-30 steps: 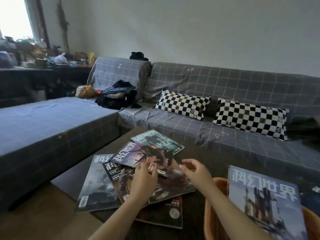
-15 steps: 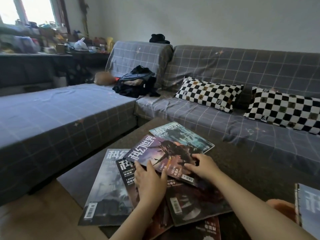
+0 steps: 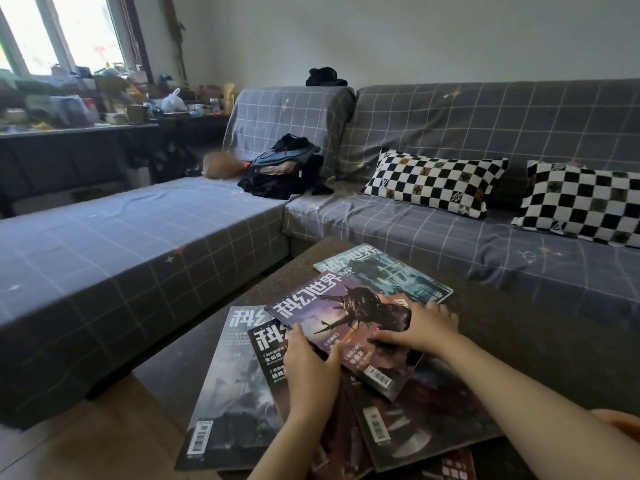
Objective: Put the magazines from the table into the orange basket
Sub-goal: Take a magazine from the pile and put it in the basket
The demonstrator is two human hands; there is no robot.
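Change: against the picture of a second ago, the topmost glossy purple-and-orange magazine (image 3: 341,322) has been taken hold of by both hands, and its near-left edge is now raised off the pile.
Left hand (image 3: 310,363): it has been brought to the magazine's near-left edge, which is pinched between the thumb on the cover and the fingers, which appear to be tucked beneath.
Right hand (image 3: 420,329): it is laid over the cover's right side, fingers curled at the far-right edge; how far that edge is gripped cannot be told.
Pile: a teal-covered magazine (image 3: 391,273) is seen partly under the far side, a grey-covered magazine (image 3: 230,382) to the left, and a dark red-and-black magazine (image 3: 426,419) beneath; all are left on the dark brown bench (image 3: 540,344).
Orange woven basket (image 3: 623,422): only a sliver of rim is shown at the lower right edge; more of it was in view a second ago, with a blue magazine standing in it.
Meaning for the task: a lift of the purple magazine is judged to be under way; carriage to the right, to the basket, is not yet begun, and at least three more magazines are left.
Risk: the slick covers below may be dragged along.
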